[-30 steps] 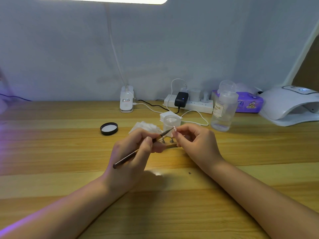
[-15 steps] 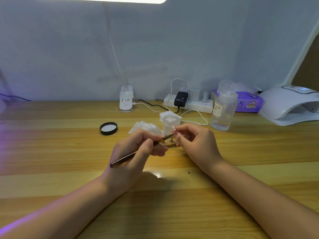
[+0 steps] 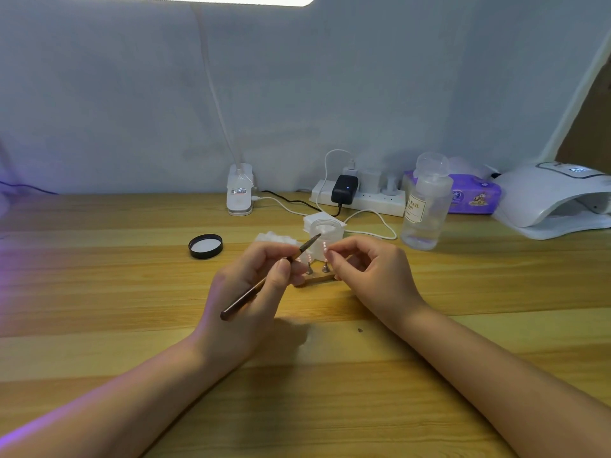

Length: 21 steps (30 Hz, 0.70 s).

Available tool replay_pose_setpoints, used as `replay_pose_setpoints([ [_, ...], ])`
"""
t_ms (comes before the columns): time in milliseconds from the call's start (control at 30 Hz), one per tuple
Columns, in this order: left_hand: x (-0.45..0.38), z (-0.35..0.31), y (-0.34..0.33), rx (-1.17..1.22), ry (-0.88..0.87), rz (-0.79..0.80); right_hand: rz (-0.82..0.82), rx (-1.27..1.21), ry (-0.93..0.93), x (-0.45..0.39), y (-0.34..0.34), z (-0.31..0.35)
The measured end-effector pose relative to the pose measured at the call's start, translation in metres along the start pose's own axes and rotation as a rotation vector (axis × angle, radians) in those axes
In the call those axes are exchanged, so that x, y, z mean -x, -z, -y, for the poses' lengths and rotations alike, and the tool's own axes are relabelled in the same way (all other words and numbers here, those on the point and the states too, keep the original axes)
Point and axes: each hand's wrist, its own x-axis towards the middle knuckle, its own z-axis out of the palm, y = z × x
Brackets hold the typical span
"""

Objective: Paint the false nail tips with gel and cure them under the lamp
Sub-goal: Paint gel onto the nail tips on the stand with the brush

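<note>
L hand (image 3: 251, 292) fingers clamped on brush (image 3: 264, 285); R hand (image 3: 370, 276) pinches nail tip (image 3: 325, 247). Risk: wet gel smears on R fingers, or tip stand (image 3: 315, 279) below gets knocked.

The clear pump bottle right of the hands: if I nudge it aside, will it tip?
Probably tippy: the pump bottle stands tall and narrow, with a domed cap on top. It looks only partly filled, so likely light. Its smooth plastic may slide on the wooden table if pushed low.

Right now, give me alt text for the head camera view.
Over a wooden table, the left hand holds a thin brown brush near a pale false nail tip pinched by the right hand; a white curing lamp sits far right.
</note>
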Motion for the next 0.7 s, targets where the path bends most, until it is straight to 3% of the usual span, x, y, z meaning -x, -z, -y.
replay_pose_setpoints([
  [700,-0.0002,-0.0061,0.0005,-0.145,-0.067,0.073,-0.059,0.129,0.061,-0.0014,0.0002,-0.0022],
])
